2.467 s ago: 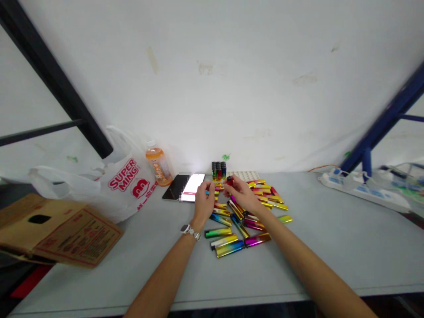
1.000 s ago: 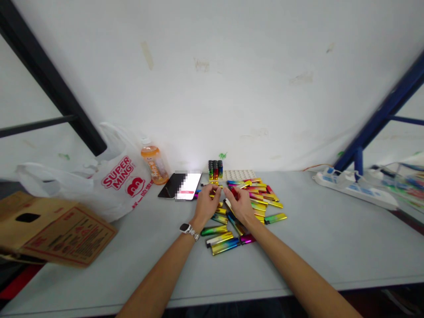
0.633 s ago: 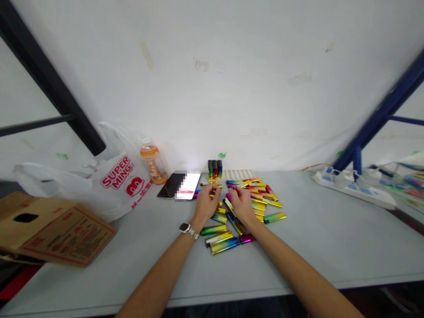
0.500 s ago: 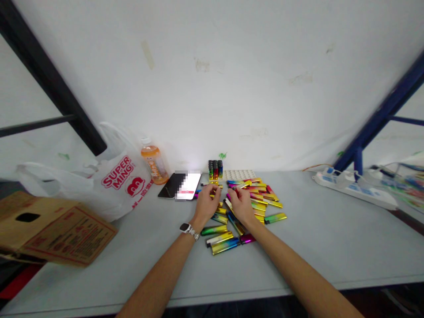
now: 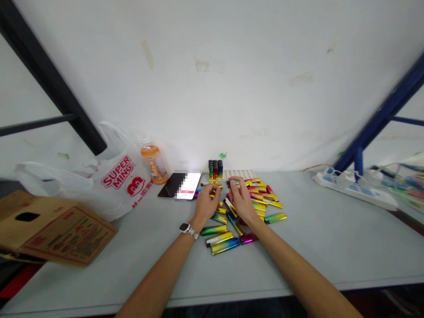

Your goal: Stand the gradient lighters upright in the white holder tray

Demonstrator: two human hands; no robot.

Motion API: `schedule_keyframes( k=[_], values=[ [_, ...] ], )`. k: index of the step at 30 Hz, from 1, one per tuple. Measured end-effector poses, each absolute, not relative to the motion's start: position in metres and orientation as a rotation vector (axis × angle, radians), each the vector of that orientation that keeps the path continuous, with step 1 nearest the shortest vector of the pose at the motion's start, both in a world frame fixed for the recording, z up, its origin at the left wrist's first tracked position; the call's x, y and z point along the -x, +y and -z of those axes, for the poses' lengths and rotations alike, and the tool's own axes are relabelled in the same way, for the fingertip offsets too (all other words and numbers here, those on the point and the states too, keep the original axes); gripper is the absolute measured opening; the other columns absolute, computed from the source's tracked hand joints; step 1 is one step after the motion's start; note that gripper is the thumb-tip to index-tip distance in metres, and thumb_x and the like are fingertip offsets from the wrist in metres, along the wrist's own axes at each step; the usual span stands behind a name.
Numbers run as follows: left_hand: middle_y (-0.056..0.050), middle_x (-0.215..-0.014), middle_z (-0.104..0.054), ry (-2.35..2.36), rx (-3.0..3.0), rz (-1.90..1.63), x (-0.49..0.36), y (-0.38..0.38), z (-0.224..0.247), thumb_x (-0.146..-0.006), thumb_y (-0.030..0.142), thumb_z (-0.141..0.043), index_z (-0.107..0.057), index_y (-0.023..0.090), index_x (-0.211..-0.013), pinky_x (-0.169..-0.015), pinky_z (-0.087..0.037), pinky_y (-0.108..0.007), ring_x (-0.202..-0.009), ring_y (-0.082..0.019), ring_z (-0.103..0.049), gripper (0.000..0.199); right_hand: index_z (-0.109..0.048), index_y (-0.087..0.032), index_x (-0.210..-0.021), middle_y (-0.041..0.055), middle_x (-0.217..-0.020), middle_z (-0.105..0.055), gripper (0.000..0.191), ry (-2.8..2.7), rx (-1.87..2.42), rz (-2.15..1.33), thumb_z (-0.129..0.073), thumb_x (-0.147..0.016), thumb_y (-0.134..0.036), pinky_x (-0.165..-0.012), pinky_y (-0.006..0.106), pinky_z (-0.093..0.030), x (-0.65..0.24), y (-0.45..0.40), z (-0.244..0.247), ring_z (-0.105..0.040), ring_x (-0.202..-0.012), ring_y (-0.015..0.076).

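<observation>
Many shiny gradient-coloured lighters (image 5: 224, 245) lie loosely on the grey table around both my hands. My left hand (image 5: 207, 202), a watch on its wrist, is closed with fingertips pinched together; whatever is in them is too small to make out. To its right, my right hand (image 5: 242, 201) reaches over the pile, fingers stretched forward and apart, fingertips touching or just above the far lighters. What lies beneath its palm is hidden. Behind the hands a small block of upright lighters (image 5: 215, 169) stands beside a pale studded tray (image 5: 238, 174).
Left of the hands lies a tablet (image 5: 172, 185), with an orange drink bottle (image 5: 155, 163) behind it. A white plastic bag (image 5: 122, 185) and a cardboard box (image 5: 66, 229) occupy the left side. On the right, a power strip (image 5: 354, 189) sits near a blue metal post (image 5: 380, 119).
My right hand has opened from a pinch on a lighter and stretched its fingers forward over the pile. My left hand stays in about the same place and pose.
</observation>
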State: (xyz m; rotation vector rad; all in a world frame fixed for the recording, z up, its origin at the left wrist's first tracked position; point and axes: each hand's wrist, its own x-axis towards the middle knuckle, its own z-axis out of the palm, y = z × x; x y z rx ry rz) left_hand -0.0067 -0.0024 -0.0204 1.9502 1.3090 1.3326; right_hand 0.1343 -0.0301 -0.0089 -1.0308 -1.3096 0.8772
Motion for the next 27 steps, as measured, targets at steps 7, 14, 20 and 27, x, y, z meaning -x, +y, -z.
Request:
schedule_keyframes(
  k=[7,14,20,27],
  values=[
    [-0.004,-0.086,-0.067,1.328,-1.979,-1.363,0.009,-0.001,0.022,-0.090,0.026,-0.053,-0.062,0.019,-0.081,-0.071,-0.050,-0.027,-0.079,-0.016,-0.061,0.015,-0.068,-0.020,-0.099,0.0075,-0.101,-0.066,0.025,-1.527,1.039,-0.567,-0.064,-0.086,-0.040,-0.085,0.034,-0.049,-0.157,-0.015,0.006,-0.062,-0.092,0.0202],
    [-0.007,-0.094,-0.063,1.511,-2.112,-1.367,0.013,0.000,0.021,-0.090,0.025,-0.054,-0.063,0.020,-0.084,-0.090,-0.048,-0.039,-0.095,-0.023,-0.059,0.012,-0.066,-0.018,-0.107,0.0056,-0.089,-0.071,0.027,-1.600,1.139,-0.584,-0.062,-0.084,-0.033,-0.070,0.032,-0.050,-0.170,0.006,-0.004,-0.064,-0.073,0.0177],
    [-0.012,-0.130,-0.060,1.650,-2.289,-1.182,0.011,-0.003,0.022,-0.097,0.039,-0.045,-0.062,0.022,-0.116,-0.109,-0.035,-0.051,-0.125,-0.029,-0.050,0.031,-0.059,-0.019,-0.104,0.0025,-0.084,-0.070,0.024,-1.768,1.097,-0.552,-0.060,-0.083,-0.032,-0.067,0.030,-0.050,-0.170,0.047,-0.011,-0.064,-0.069,0.0165],
    [-0.015,-0.140,-0.057,1.688,-2.334,-0.966,0.007,-0.001,0.033,-0.095,0.049,-0.044,-0.062,0.021,-0.124,-0.114,-0.020,-0.063,-0.137,-0.038,-0.041,0.043,-0.058,-0.020,-0.102,0.0034,-0.088,-0.070,0.021,-1.893,1.096,-0.447,-0.059,-0.082,-0.025,-0.067,0.029,-0.049,-0.165,0.078,-0.009,-0.063,-0.068,0.0150]
  ],
)
